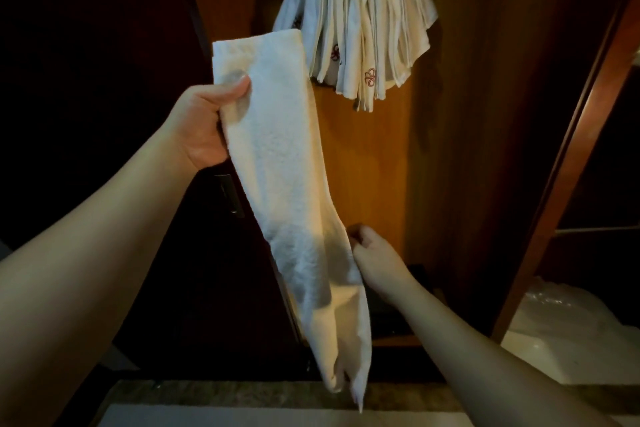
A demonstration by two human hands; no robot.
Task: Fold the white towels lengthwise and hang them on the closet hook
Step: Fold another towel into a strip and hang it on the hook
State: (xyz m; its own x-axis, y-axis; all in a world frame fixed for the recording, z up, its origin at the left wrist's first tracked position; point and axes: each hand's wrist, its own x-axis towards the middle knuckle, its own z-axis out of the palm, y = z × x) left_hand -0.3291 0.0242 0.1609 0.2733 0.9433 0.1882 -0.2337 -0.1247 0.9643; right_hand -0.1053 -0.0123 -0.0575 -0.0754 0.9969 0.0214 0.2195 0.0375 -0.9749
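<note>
holding a white towel [287,163] up in front of an open wooden closet [367,163], we are gripping its upper part with our left hand [204,121]: the thumb [239,85] is pressing on the front of the cloth and the other fingers are curling round behind it, out of sight. the towel is folded into a long narrow strip, and it is hanging at a slant from upper left down toward lower right, its top edge standing just above our left hand and its two loose bottom corners dangling near the pale floor [242,412].

our right hand [372,253] is pinching the right edge of the strip lower down, fingers curled tight on the fabric, knuckles facing us. the cloth between our two hands is lying fairly flat, with a shadowed crease running through the lower half.

above and to the right, a bunch of white towels [360,21] is hanging against the closet's back panel, gathered at the top and fanning out below, with small red embroidered marks [370,77] showing on some of them. we cannot tell what they are hanging from, since the top of the bunch is cut off by the frame. our held towel is sitting just beside this bunch, its upper right corner near the bunch's left side; we cannot tell whether they are touching.

a dark closet door [104,62] with a metal handle [230,194] is standing to the left, and something pale and crinkled [561,333] is lying low on the right.
</note>
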